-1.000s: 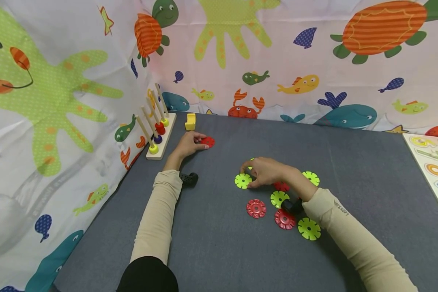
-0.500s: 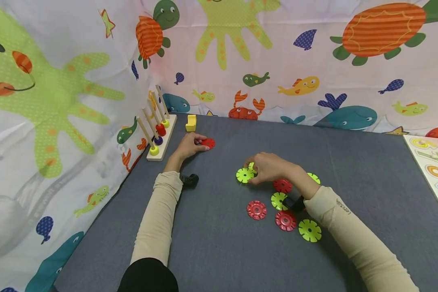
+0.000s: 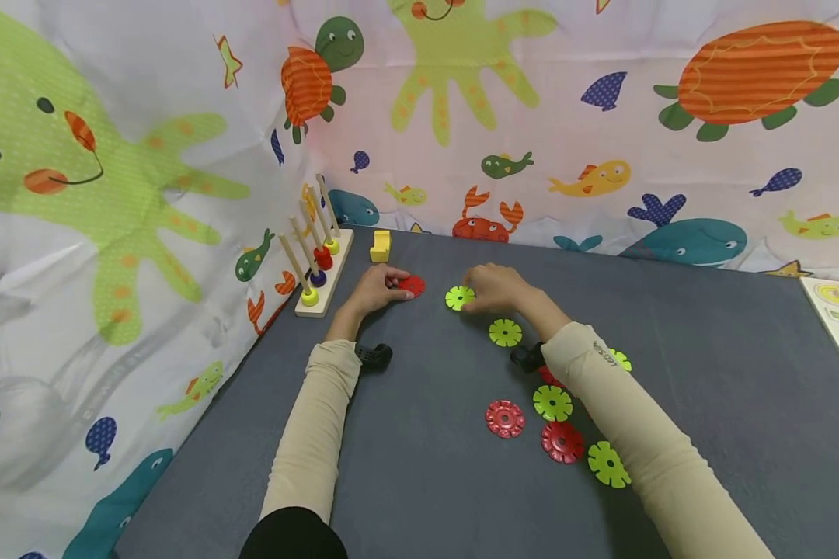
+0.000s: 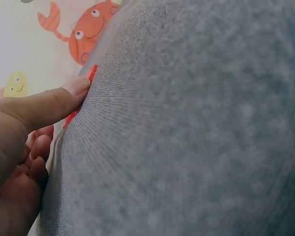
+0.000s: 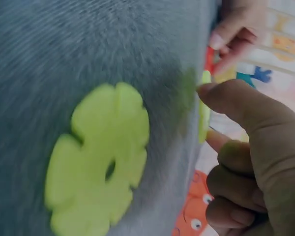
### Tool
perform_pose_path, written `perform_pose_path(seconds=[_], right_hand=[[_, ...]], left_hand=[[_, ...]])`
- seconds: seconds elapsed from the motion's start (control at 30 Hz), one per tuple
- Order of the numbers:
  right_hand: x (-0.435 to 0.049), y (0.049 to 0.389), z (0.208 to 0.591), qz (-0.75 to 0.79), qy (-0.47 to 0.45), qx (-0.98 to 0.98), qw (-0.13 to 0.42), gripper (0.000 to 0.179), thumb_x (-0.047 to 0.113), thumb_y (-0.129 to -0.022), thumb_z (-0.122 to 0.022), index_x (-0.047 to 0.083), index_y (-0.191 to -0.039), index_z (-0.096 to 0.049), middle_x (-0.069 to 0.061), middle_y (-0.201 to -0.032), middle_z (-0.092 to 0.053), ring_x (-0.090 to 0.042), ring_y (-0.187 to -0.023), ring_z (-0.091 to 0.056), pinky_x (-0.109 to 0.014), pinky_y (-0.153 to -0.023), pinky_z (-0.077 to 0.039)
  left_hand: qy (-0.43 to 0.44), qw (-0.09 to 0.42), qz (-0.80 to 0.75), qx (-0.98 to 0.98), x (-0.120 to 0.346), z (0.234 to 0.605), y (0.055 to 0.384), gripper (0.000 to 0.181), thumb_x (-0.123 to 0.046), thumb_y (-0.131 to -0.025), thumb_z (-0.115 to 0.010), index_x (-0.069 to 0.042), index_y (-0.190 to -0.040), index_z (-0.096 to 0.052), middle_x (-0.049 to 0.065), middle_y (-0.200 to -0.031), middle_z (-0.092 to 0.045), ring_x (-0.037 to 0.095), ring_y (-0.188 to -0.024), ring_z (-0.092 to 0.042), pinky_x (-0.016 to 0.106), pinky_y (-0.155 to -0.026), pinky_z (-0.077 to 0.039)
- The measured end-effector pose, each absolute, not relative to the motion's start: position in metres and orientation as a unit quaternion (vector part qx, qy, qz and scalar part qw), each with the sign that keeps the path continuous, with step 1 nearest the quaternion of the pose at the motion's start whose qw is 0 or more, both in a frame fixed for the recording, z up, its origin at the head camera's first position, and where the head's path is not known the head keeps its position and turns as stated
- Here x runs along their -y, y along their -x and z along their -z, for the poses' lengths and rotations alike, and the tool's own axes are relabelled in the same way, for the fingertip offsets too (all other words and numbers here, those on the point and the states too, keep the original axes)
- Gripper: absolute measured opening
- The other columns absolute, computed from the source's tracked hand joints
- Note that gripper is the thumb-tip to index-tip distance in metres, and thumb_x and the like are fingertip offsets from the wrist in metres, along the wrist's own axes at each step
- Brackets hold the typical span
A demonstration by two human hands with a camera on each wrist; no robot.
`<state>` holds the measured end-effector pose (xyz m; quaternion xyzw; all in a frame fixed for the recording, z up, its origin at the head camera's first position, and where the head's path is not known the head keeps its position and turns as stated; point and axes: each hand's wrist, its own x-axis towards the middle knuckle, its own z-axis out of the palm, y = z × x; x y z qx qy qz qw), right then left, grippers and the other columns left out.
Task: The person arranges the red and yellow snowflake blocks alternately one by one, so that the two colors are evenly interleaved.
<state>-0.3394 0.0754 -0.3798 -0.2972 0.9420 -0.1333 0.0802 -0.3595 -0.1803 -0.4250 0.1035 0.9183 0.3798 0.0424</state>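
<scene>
Fingers (image 5: 234,153) of the right hand (image 3: 498,287), pinching a green disc (image 3: 459,298), have moved nearer the red disc (image 3: 412,286) pinched by the left hand (image 3: 377,289), narrowing the working gap.

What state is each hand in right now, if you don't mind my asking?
Left hand: holding a red, round, notched, plastic-looking disc.
Right hand: holding a yellow-green, round, notched, plastic-looking disc.
</scene>
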Motion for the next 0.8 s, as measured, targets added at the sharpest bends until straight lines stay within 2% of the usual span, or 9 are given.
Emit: perform_pose_path(seconds=[0.1, 0.2, 0.3, 0.33, 0.5, 0.7, 0.8], right_hand=[[-0.067, 0.343, 0.385, 0.133, 0.284, -0.947, 0.075, 0.048, 0.034, -0.079, -0.069, 0.004, -0.115, -0.062, -0.01, -0.11, -0.064, -0.023, -0.089, -0.058, -0.042, -0.074, -0.048], [-0.061, 0.347, 0.388, 0.155, 0.265, -0.948, 0.082, 0.044, 0.032, -0.079, -0.07, 0.005, -0.112, -0.064, -0.007, -0.091, -0.063, -0.018, -0.073, -0.052, -0.037, -0.067, -0.045], [-0.059, 0.35, 0.392, 0.185, 0.245, -0.947, 0.091, 0.042, 0.032, -0.078, -0.072, 0.006, -0.11, -0.066, -0.004, -0.084, -0.061, -0.016, -0.068, -0.047, -0.034, -0.063, -0.04], [-0.058, 0.351, 0.393, 0.197, 0.238, -0.947, 0.093, 0.041, 0.032, -0.078, -0.072, 0.007, -0.11, -0.067, -0.004, -0.084, -0.062, -0.016, -0.069, -0.049, -0.034, -0.064, -0.041], [-0.057, 0.353, 0.4, 0.252, 0.178, -0.946, 0.1, 0.045, 0.035, -0.075, -0.075, 0.013, -0.114, -0.066, -0.007, -0.108, -0.065, -0.019, -0.09, -0.056, -0.038, -0.074, -0.044], [-0.052, 0.355, 0.404, 0.279, 0.143, -0.945, 0.094, 0.045, 0.037, -0.074, -0.075, 0.018, -0.114, -0.067, -0.006, -0.122, -0.061, -0.023, -0.106, -0.056, -0.045, -0.08, -0.043], [-0.049, 0.356, 0.406, 0.281, 0.137, -0.945, 0.092, 0.045, 0.039, -0.075, -0.074, 0.018, -0.114, -0.067, -0.006, -0.121, -0.062, -0.023, -0.107, -0.057, -0.045, -0.081, -0.043]], left_hand=[[-0.105, 0.045, -0.382, -0.917, 0.179, 0.427, 0.358, 0.044, -0.02, -0.077, -0.075, -0.007, -0.117, -0.064, 0.008, -0.091, -0.051, 0.019, -0.085, -0.043, 0.027, -0.074, -0.032], [-0.106, 0.045, -0.383, -0.917, 0.179, 0.427, 0.358, 0.043, -0.02, -0.077, -0.075, -0.007, -0.116, -0.064, 0.007, -0.09, -0.05, 0.019, -0.084, -0.043, 0.027, -0.073, -0.032], [-0.108, 0.046, -0.38, -0.917, 0.178, 0.426, 0.358, 0.043, -0.02, -0.077, -0.075, -0.007, -0.117, -0.064, 0.007, -0.089, -0.05, 0.019, -0.085, -0.043, 0.027, -0.073, -0.031], [-0.107, 0.047, -0.379, -0.918, 0.178, 0.426, 0.359, 0.044, -0.02, -0.077, -0.075, -0.007, -0.117, -0.064, 0.007, -0.089, -0.05, 0.019, -0.085, -0.043, 0.027, -0.073, -0.031], [-0.11, 0.047, -0.378, -0.918, 0.179, 0.426, 0.36, 0.044, -0.02, -0.076, -0.075, -0.007, -0.116, -0.064, 0.007, -0.089, -0.049, 0.019, -0.084, -0.043, 0.028, -0.073, -0.031], [-0.107, 0.047, -0.374, -0.92, 0.18, 0.425, 0.361, 0.043, -0.02, -0.076, -0.075, -0.007, -0.116, -0.064, 0.006, -0.088, -0.049, 0.019, -0.083, -0.042, 0.027, -0.072, -0.031], [-0.107, 0.046, -0.374, -0.92, 0.18, 0.424, 0.36, 0.043, -0.021, -0.076, -0.075, -0.007, -0.116, -0.064, 0.006, -0.087, -0.048, 0.019, -0.082, -0.042, 0.027, -0.071, -0.031]])
